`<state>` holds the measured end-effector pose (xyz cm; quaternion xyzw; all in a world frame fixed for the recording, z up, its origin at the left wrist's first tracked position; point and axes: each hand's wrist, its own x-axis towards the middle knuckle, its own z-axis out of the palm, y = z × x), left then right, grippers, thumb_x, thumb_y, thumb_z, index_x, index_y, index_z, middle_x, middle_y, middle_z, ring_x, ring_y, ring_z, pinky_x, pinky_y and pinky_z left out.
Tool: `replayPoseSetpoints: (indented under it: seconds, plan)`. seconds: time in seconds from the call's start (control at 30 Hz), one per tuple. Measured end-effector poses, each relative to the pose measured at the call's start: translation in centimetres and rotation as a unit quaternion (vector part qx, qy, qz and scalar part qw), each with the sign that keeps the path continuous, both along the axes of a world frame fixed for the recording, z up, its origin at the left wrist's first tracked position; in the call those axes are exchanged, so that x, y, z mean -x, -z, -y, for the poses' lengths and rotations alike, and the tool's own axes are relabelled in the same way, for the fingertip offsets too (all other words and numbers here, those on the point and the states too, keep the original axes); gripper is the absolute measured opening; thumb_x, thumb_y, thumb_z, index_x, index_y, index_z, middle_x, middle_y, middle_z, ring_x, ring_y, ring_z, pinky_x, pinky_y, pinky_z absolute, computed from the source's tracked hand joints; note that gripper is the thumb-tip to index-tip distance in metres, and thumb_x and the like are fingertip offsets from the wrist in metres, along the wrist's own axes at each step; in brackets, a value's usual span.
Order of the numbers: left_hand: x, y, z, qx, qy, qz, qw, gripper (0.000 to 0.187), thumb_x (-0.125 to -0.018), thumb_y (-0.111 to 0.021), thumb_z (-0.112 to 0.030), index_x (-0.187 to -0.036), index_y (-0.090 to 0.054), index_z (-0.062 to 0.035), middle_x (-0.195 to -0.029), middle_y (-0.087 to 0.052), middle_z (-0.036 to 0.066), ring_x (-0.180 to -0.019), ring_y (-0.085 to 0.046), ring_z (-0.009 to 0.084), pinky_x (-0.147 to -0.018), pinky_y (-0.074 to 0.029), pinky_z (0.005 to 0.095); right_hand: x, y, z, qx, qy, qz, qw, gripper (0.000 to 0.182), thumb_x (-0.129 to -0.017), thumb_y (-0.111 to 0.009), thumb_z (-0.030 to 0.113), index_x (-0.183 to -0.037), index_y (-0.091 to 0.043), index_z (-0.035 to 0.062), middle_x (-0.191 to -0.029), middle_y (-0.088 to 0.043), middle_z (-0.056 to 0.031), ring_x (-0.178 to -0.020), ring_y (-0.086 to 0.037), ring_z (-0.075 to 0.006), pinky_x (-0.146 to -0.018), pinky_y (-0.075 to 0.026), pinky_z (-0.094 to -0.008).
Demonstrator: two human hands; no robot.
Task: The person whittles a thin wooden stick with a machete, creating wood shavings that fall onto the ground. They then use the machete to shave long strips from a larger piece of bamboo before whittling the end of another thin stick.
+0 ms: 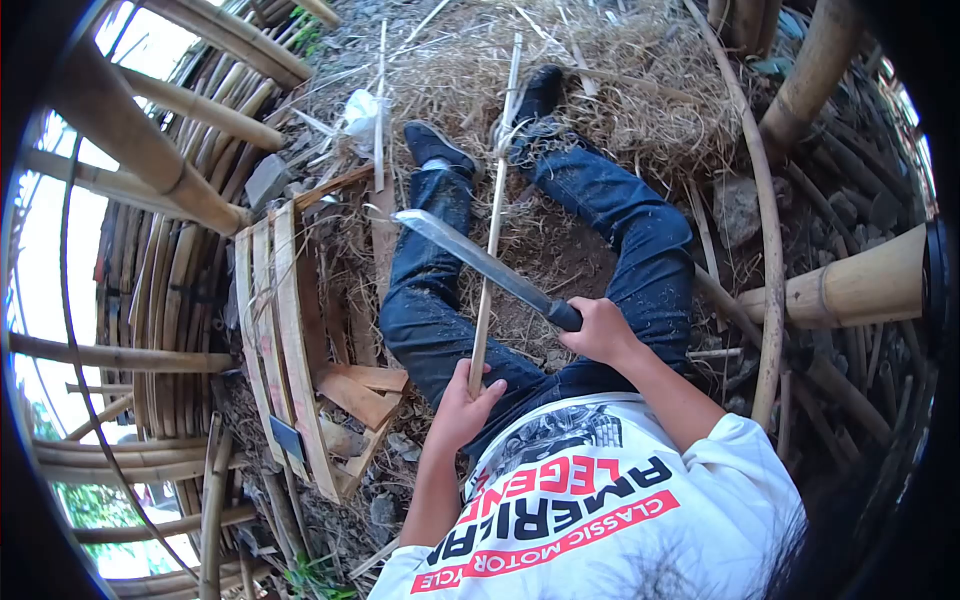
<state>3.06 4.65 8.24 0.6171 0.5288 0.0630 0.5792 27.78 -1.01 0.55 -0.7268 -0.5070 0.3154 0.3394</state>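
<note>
My right hand (602,331) is wrapped round the dark handle of a machete (480,262). Its long blade points to the upper left and crosses over a bamboo strip (495,215). The near end of that strip is in my left hand (466,400), fingers closed round it just above my lap. From there the strip runs away between my legs, its far part passing beside my right shoe (540,95). My jeans (625,215) are dusted with pale shavings.
A wooden crate (285,340) stands on my left with wood pieces in it and a dark phone-like object (287,438) on its slats. Shavings (640,90) cover the ground ahead. A white plastic bag (362,118) lies beyond my left foot. Bamboo poles (850,283) flank both sides.
</note>
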Motion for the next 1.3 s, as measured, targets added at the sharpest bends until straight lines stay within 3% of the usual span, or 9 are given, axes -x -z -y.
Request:
replayPoseSetpoints:
  seconds: [0.07,0.13,0.23,0.33,0.43,0.47,0.63,0.97,1.3]
  plan:
    - [0.1,-0.3,0.1,-0.024,0.007,0.017,1.0,0.032,-0.09,-0.068,-0.02,-0.11,-0.049,-0.0045,-0.067,-0.047,-0.003,-0.051,-0.039,0.0053,-0.044,-0.032,0.0226,0.5,-0.4,0.4,-0.009,-0.002,-0.017,1.0,0.03,-0.067,-0.072,0.023,-0.084,-0.066,-0.0004,-0.073,-0.066,-0.0226,-0.071,-0.067,-0.038,-0.068,-0.053,-0.0443]
    - [-0.1,-0.5,0.0,0.096,-0.005,0.091,0.991,0.028,-0.094,-0.064,-0.019,-0.113,-0.047,-0.0091,-0.06,-0.038,-0.008,-0.044,-0.034,0.0036,-0.038,-0.026,0.0216,1.2,-0.9,1.0,-0.012,-0.002,-0.06,0.998,0.03,-0.067,-0.071,0.024,-0.084,-0.067,-0.0008,-0.073,-0.066,-0.0228,-0.071,-0.068,-0.0375,-0.066,-0.053,-0.0425]
    - [-0.2,-1.0,0.1,0.184,-0.026,0.174,0.967,0.025,-0.095,-0.062,-0.017,-0.112,-0.046,-0.0099,-0.059,-0.035,-0.008,-0.043,-0.032,0.0029,-0.037,-0.024,0.0215,2.5,-2.4,2.1,-0.024,-0.03,-0.091,0.995,0.035,-0.072,-0.072,0.031,-0.085,-0.068,-0.0007,-0.072,-0.066,-0.022,-0.069,-0.068,-0.0349,-0.066,-0.054,-0.0402]
    - [-0.7,-1.3,0.6,0.212,-0.046,0.197,0.956,0.025,-0.095,-0.062,-0.016,-0.112,-0.044,-0.011,-0.058,-0.034,-0.008,-0.043,-0.03,0.0025,-0.038,-0.023,0.0206,3.8,-3.1,2.5,0.004,-0.069,-0.114,0.991,0.048,-0.081,-0.071,0.046,-0.082,-0.067,-0.0014,-0.071,-0.067,-0.0202,-0.068,-0.068,-0.0333,-0.063,-0.052,-0.0397]
    - [-0.8,-1.9,1.0,0.236,-0.075,0.242,0.938,0.026,-0.095,-0.062,-0.016,-0.112,-0.043,-0.0111,-0.058,-0.034,-0.008,-0.042,-0.03,0.0025,-0.037,-0.023,0.02,4.3,-4.5,2.6,-0.017,-0.077,-0.11,0.991,0.048,-0.082,-0.069,0.046,-0.081,-0.067,-0.0016,-0.068,-0.066,-0.0189,-0.065,-0.067,-0.0324,-0.061,-0.051,-0.0396]
    - [-0.7,-2.2,1.1,0.246,-0.084,0.268,0.928,0.027,-0.094,-0.063,-0.016,-0.112,-0.043,-0.011,-0.057,-0.034,-0.008,-0.041,-0.03,0.0026,-0.037,-0.023,0.0199,4.4,-5.3,2.7,-0.012,-0.078,-0.115,0.99,0.046,-0.084,-0.07,0.044,-0.079,-0.066,-0.0019,-0.063,-0.064,-0.0154,-0.058,-0.065,-0.0263,-0.057,-0.049,-0.037]
    - [-0.4,-3.7,1.0,0.191,-0.062,0.3,0.933,0.03,-0.092,-0.066,-0.016,-0.11,-0.043,-0.0079,-0.056,-0.036,-0.008,-0.038,-0.029,0.0028,-0.036,-0.022,0.0207,5.2,-6.3,2.8,-0.038,-0.063,-0.145,0.987,0.042,-0.086,-0.07,0.037,-0.074,-0.062,-0.0021,-0.057,-0.058,-0.0091,-0.053,-0.055,-0.0135,-0.05,-0.043,-0.0324]
    - [-0.1,-6.0,1.0,0.101,-0.041,0.287,0.952,0.032,-0.087,-0.072,-0.014,-0.106,-0.048,-0.006,-0.058,-0.04,-0.007,-0.038,-0.032,0.0025,-0.035,-0.023,0.0222,5.4,-7.5,5.0,-0.07,-0.076,-0.118,0.988,0.041,-0.086,-0.071,0.037,-0.077,-0.062,-0.0029,-0.058,-0.058,-0.0106,-0.052,-0.054,-0.0141,-0.049,-0.042,-0.0322]
    - [0.8,-8.9,1.1,0.103,-0.045,0.313,0.943,0.034,-0.086,-0.074,-0.011,-0.109,-0.05,-0.0051,-0.06,-0.041,-0.006,-0.04,-0.034,0.0027,-0.035,-0.024,0.0218,5.3,-10.2,5.7,-0.1,-0.115,-0.107,0.982,0.036,-0.084,-0.074,0.032,-0.086,-0.066,-0.0026,-0.06,-0.061,-0.01,-0.053,-0.058,-0.013,-0.05,-0.045,-0.0297]
